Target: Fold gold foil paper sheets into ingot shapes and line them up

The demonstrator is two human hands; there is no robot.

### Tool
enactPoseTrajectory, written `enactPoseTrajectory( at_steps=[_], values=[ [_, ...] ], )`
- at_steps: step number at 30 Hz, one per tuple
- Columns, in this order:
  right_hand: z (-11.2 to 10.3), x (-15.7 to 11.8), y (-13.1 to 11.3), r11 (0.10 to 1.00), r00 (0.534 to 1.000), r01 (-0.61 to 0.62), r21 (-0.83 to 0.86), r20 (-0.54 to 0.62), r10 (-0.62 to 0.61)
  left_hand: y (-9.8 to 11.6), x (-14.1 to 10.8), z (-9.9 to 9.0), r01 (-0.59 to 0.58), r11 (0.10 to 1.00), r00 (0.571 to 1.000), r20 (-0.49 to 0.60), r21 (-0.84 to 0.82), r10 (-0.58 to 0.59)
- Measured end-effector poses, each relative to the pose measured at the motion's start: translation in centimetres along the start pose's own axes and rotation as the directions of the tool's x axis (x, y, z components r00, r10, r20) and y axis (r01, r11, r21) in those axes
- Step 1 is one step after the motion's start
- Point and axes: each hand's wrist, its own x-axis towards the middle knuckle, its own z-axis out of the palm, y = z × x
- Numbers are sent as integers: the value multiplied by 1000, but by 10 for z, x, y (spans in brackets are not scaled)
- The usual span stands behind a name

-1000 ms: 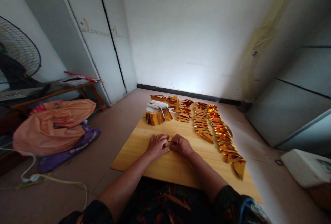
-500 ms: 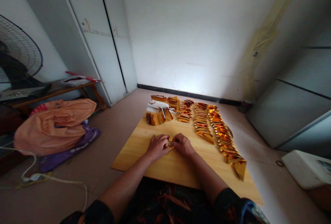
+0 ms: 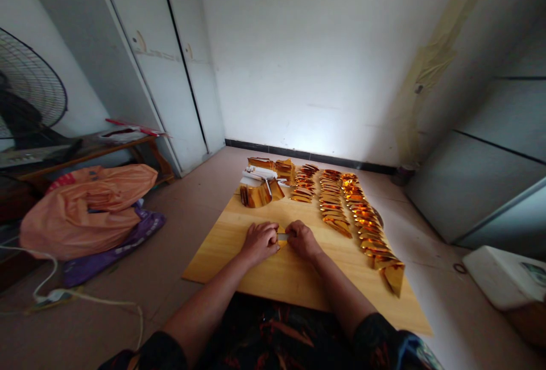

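Near the middle of the wooden board (image 3: 239, 267), my left hand (image 3: 261, 242) is closed on a small gold foil piece (image 3: 280, 244). My right hand (image 3: 302, 239), just to its right, pinches the end of a short pale strip (image 3: 282, 237) that spans the gap between the hands over the foil. Rows of folded gold foil pieces (image 3: 335, 205) lie beyond and to the right of my hands. Behind my left hand are a curved gold foil stack (image 3: 255, 196) and white strips (image 3: 259, 173).
An orange bag (image 3: 85, 205) rests on a purple bag (image 3: 115, 250) on the floor at the left, near a white cable (image 3: 106, 300). A fan (image 3: 29, 85) stands behind them. At the right is a white box (image 3: 505, 279).
My right hand has shifted slightly away from my left, and more of the pale strip shows between them. The left hand has barely moved.
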Motion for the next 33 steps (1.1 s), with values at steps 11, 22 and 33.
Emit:
enactPoseTrajectory(
  at_steps=[11,22,33],
  values=[
    [-1,-9,0,996,994,73,-54,-81,-77,6,-2,1,16,999,999,-39,29,-15],
    [1,-40,-20,922,979,200,-332,31,-201,21,-5,12,90,986,990,-117,138,-74],
    [-7,-33,-23,806,967,254,-535,153,-203,-1,2,-17,-37,996,999,29,82,34]
  ],
)
